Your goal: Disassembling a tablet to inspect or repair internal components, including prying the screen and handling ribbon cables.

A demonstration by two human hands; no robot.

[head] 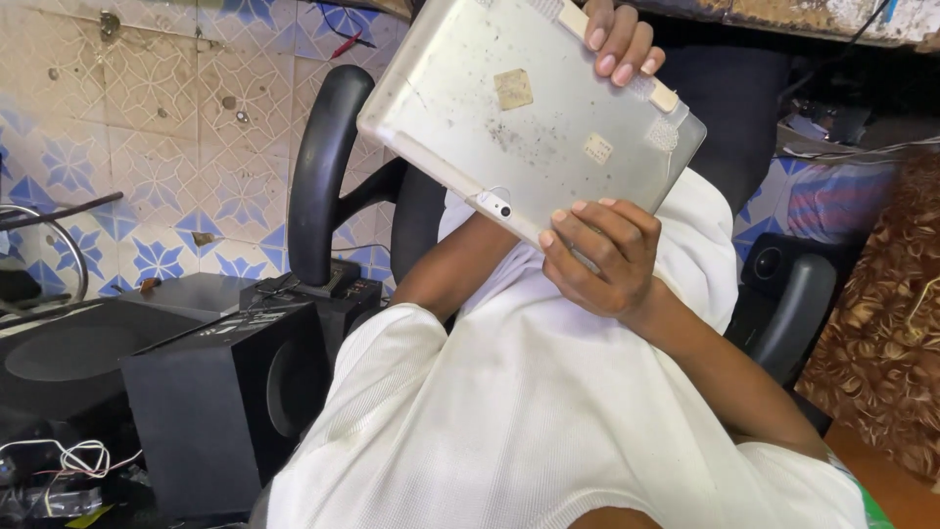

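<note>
The tablet point(519, 108) is held up, tilted, between both hands: left hand point(602, 257) grips its near edge, right hand point(622, 39) its far edge. Open room lies around it. Its silver back is scuffed, with taped patches. A speaker point(211, 411) stands left.

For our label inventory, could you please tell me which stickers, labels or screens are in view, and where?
Tan square sticker: upper middle of the silver tablet back, worn.
Small pale square sticker: lower down, toward the tablet's right end.
Tablet screen: faces away, unseen.
</note>
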